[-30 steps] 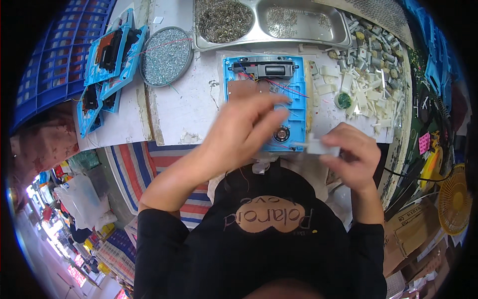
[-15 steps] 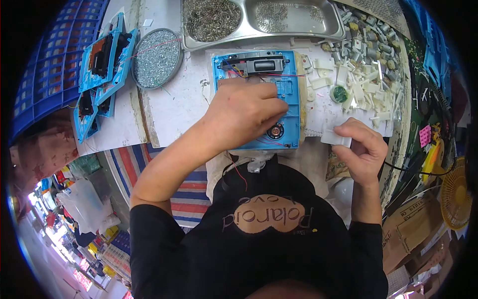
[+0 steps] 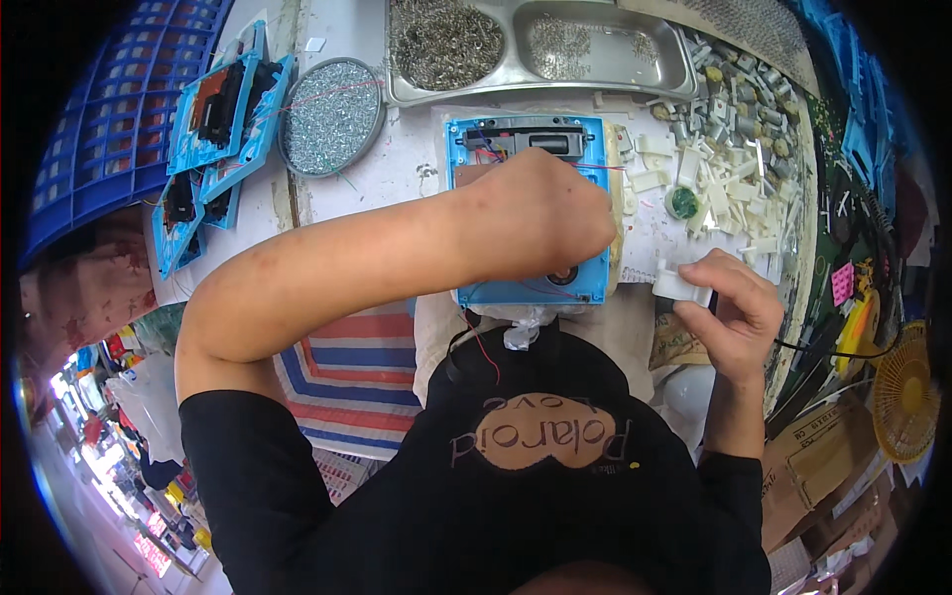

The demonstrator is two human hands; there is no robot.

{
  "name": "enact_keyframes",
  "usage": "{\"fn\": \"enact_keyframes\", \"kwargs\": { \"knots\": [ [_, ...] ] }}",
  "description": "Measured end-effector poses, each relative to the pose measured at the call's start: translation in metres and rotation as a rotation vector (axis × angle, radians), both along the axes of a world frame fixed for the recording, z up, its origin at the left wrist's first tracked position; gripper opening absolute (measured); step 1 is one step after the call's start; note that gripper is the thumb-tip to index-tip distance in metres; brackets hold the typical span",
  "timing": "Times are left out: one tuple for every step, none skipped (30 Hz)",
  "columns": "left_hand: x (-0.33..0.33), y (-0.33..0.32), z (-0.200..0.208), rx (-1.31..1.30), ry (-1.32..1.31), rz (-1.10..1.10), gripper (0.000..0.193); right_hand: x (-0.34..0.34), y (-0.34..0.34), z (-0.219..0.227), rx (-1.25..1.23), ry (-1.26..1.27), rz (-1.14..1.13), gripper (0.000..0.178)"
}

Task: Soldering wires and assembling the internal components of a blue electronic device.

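A blue plastic casing (image 3: 592, 282) lies on the bench in front of me, with a dark module (image 3: 540, 139) along its far edge, thin wires and a small round speaker near its front. My left hand (image 3: 557, 213) is bent over the casing's right half, back upward. The hand hides its own fingers, so whether they hold anything does not show. Right of the casing, my right hand (image 3: 739, 315) pinches a small white plastic part (image 3: 681, 286) between thumb and fingers, just off the bench's front edge.
Beyond the casing stands a steel tray (image 3: 540, 86) with small metal pieces in two hollows. A round dish of screws (image 3: 332, 117) and stacked blue casings (image 3: 213, 139) are at left. White plastic parts (image 3: 729, 193) and metal cylinders (image 3: 754, 104) lie heaped at right, near a green roll (image 3: 682, 202).
My left hand has moved right across the casing and its elbow has swung out to the left. The right hand keeps the white part. The whole view has shifted slightly.
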State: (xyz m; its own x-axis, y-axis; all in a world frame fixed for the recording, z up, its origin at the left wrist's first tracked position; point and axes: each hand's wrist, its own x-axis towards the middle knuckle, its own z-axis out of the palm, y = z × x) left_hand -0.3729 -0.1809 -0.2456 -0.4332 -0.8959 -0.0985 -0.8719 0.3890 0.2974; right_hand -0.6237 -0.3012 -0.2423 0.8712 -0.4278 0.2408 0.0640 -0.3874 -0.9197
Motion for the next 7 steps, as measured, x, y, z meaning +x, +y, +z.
{"fn": "enact_keyframes", "kwargs": {
  "knots": [
    [0.0017, 0.0015, -0.0018, -0.016, 0.020, 0.009, 0.016, -0.0008, -0.0003, -0.0012, 0.010, 0.007, -0.014, 0.034],
    [0.0032, 0.0031, -0.0038, -0.032, 0.039, 0.017, 0.014, -0.0011, -0.0006, -0.0022, 0.017, 0.013, -0.025, 0.034],
    [0.0037, 0.0047, -0.0070, -0.054, 0.065, 0.022, 0.014, -0.0018, -0.0007, -0.0036, 0.023, 0.023, -0.038, 0.034],
    [0.0035, 0.0067, -0.0101, -0.075, 0.091, 0.028, 0.013, -0.0020, -0.0010, -0.0050, 0.030, 0.032, -0.051, 0.034],
    [0.0035, 0.0081, -0.0113, -0.097, 0.116, 0.033, 0.012, -0.0017, -0.0015, -0.0065, 0.032, 0.035, -0.062, 0.034],
    [0.0030, 0.0080, -0.0092, -0.060, 0.110, 0.036, 0.017, -0.0010, -0.0023, -0.0078, 0.035, 0.037, -0.069, 0.034],
    [0.0018, 0.0063, -0.0046, -0.022, 0.104, 0.040, 0.024, 0.0001, -0.0032, -0.0091, 0.038, 0.040, -0.076, 0.033]
  ]
}}
